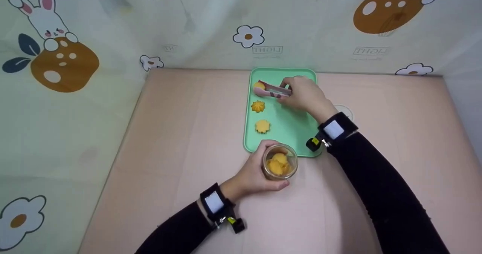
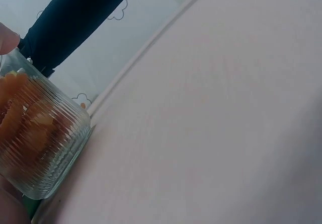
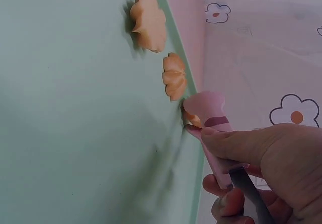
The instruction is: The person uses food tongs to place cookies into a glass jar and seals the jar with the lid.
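At the tray's [image 1: 297,133] far-left corner, the right hand [image 1: 305,94] grips pink tongs [image 1: 269,90] around a yellow cookie [image 1: 259,85]; the left hand [image 1: 252,175] clasps a glass jar [image 1: 280,167] at the near edge.

The head view looks steeply down from above on the whole worktop [image 1: 180,133]. Each wrist view sits very close and low: the left beside the jar [image 2: 37,143], the right over the tray [image 3: 75,133], both also in the head view.

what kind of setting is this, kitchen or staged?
Likely a staged tabletop booth, not a real kitchen: cartoon bunny-and-flower sheets wall in a bare pink table, with only a green tray of flower-shaped pieces and a glass jar.
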Demonstrator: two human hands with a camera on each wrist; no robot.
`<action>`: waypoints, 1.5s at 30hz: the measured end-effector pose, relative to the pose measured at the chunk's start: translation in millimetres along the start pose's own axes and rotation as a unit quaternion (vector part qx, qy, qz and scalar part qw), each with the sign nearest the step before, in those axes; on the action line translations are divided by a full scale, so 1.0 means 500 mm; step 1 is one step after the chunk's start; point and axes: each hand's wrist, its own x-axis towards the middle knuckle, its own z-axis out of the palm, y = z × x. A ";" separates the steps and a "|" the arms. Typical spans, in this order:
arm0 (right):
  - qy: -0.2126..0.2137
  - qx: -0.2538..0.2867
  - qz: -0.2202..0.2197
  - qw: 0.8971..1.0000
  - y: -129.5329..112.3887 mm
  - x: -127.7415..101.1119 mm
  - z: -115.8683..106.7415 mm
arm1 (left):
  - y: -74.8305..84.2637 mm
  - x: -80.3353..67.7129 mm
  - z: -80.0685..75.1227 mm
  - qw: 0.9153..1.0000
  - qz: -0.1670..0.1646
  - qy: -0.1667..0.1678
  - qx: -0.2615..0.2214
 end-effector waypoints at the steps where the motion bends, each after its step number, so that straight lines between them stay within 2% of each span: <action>1: 0.003 0.001 0.000 1.000 0.001 -0.001 0.001 | 0.000 0.000 0.000 1.000 0.000 0.000 -0.001; 9: 0.017 0.002 -0.007 1.000 0.018 -0.022 -0.001 | -0.002 0.000 0.003 1.000 0.004 0.001 -0.008; 15: 0.020 0.045 -0.005 0.999 0.025 -0.063 -0.023 | -0.002 -0.003 0.002 1.000 0.002 0.002 -0.007; 20: 0.021 0.074 -0.023 0.997 0.020 -0.130 -0.065 | -0.001 -0.002 0.001 1.000 0.002 0.001 -0.005; 27: 0.034 0.066 -0.095 0.993 0.005 -0.257 -0.130 | 0.003 0.001 0.000 1.000 -0.003 0.002 -0.001; 33: 0.055 0.049 -0.166 0.983 0.000 -0.353 -0.157 | 0.002 0.002 -0.001 1.000 -0.006 0.006 0.003; 37: 0.056 0.005 -0.213 0.975 -0.003 -0.399 -0.166 | 0.000 0.000 -0.002 1.000 -0.012 0.009 -0.001; 45: 0.044 -0.042 -0.229 0.972 -0.022 -0.455 -0.165 | -0.001 -0.002 -0.002 1.000 -0.021 0.005 -0.002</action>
